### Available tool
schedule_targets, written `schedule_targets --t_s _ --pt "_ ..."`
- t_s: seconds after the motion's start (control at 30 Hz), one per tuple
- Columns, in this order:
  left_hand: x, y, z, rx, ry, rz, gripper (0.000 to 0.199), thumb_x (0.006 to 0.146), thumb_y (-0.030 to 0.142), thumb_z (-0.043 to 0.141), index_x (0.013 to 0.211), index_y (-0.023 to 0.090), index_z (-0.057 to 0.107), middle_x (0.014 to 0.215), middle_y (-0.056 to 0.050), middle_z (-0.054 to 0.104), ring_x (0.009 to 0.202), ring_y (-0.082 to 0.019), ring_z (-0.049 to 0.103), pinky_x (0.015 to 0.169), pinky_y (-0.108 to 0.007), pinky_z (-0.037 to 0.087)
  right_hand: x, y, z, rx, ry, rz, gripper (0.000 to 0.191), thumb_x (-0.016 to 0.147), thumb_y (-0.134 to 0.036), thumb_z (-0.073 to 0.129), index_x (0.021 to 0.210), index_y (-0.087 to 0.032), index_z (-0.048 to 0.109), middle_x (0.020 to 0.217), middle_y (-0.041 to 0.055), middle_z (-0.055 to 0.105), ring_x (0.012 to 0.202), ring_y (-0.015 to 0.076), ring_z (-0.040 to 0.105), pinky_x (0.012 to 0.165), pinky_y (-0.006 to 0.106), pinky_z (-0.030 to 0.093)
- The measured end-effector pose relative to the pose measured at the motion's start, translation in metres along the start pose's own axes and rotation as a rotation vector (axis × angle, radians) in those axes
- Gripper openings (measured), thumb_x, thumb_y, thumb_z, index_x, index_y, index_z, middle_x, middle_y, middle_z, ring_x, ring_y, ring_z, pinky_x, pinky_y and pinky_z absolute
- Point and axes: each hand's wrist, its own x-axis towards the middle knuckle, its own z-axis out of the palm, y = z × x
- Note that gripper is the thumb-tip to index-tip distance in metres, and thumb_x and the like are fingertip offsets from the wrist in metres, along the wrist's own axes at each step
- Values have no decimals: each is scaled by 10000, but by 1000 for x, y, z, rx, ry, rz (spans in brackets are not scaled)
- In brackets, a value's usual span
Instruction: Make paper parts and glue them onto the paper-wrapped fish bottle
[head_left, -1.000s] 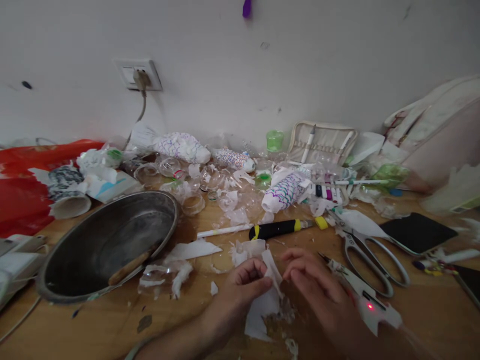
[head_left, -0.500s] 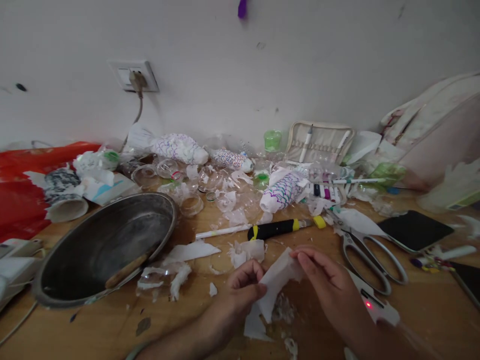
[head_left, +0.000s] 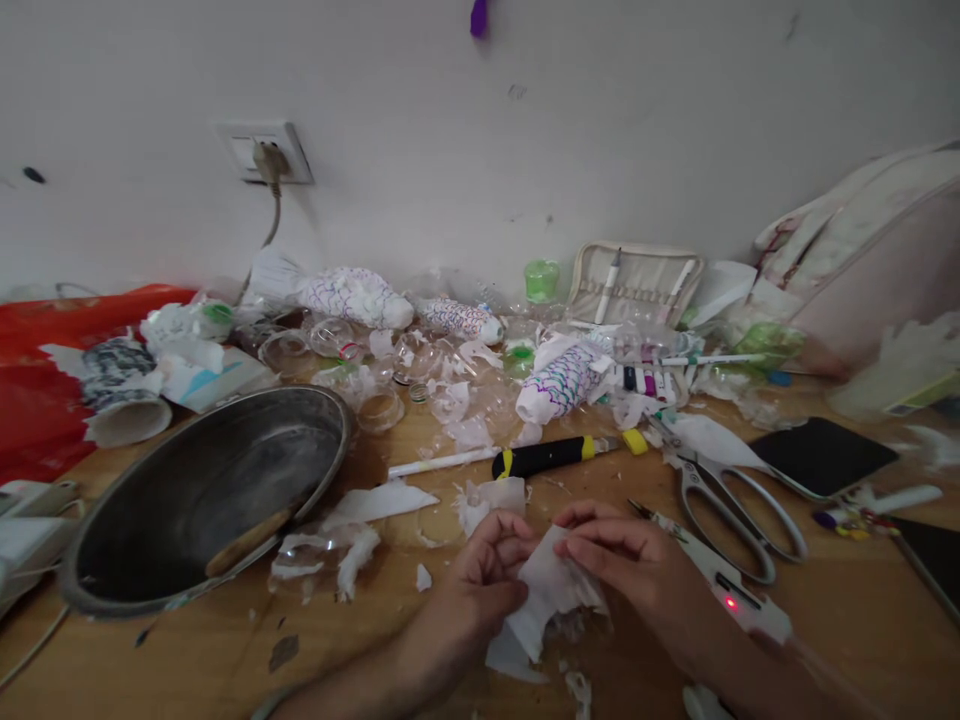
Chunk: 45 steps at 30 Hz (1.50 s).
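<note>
White torn sheet of thin paper (head_left: pixel 556 585) slants between the 2 hands, ragged edge toward the wearer, its long axis unclear. Left hand (head_left: pixel 486 582) and right hand (head_left: pixel 637 562) pinch its opposite sides; a black-and-yellow utility knife (head_left: pixel 544 456) lies beyond, and the right forearm partly covers a white red-lit device (head_left: pixel 757 608).

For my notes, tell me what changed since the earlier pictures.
The right hand has taken hold of the paper, now spread wider beside the left hand, which keeps its grip. The scissors, knife and basin stayed put.
</note>
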Motion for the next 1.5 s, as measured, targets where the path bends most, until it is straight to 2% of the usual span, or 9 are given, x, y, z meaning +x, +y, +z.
schedule_targets --t_s 0.1,0.2,0.3,0.4,0.67,0.97,1.1,1.27,1.5 --pt "-1 1 1 -49 -44 19 484 565 6 646 969 222 490 845 8 687 701 -129 658 563 -175 447 3 1 -2 -36 -42 -19 210 767 -369 600 724 -228 749 970 67 619 905 201 586 788 313 479" --pt "-3 2 1 -50 -32 18 442 606 57 664 986 211 496 891 -15 697 741 -139 662 611 -201 459 5 3 -4 -73 -77 -35 183 764 -325 604 757 -225 757 962 68 622 904 194 588 793 314 471" --pt "-3 0 0 53 25 5 363 692 166 729 966 204 493 804 1 690 690 -114 638 642 -218 447 6 3 -3 -108 -145 -64 159 762 -284 610 788 -237 759 964 62 633 910 190 593 805 317 460" --pt "-1 -3 2 120 62 15 463 637 194 806 962 214 477 642 65 624 574 -79 571 581 -193 405 5 3 2 -95 -196 -65 139 724 -278 633 774 -225 752 926 58 656 886 195 603 788 318 454" --pt "-2 9 9 190 184 52 565 578 252 843 979 221 445 588 103 557 496 -65 510 486 -168 372 0 9 8 -104 -130 42 184 719 -360 637 744 -186 584 740 1 546 664 145 477 584 253 358" --pt "0 1 4 161 129 107 544 562 222 851 962 214 482 593 109 531 503 -45 473 495 -160 371 0 8 9 -84 -140 70 188 762 -367 555 778 -184 595 801 40 588 741 180 521 658 286 397" --pt "1 -2 1 146 79 54 521 579 221 844 960 210 489 673 69 595 575 -67 538 554 -184 404 0 7 8 -95 -120 73 196 753 -372 562 775 -189 626 755 32 605 713 178 538 643 284 404" --pt "-1 -4 1 108 55 96 463 606 158 822 949 209 516 796 30 643 697 -89 587 630 -200 423 2 9 9 -100 -70 80 176 731 -340 594 818 -202 660 785 31 636 750 184 558 685 297 416" --pt "-3 8 9 177 117 123 337 637 161 794 877 195 560 722 65 618 622 -60 538 587 -180 408 3 11 10 -11 -9 132 403 701 -435 601 1022 -198 551 889 43 603 817 183 554 717 294 441"
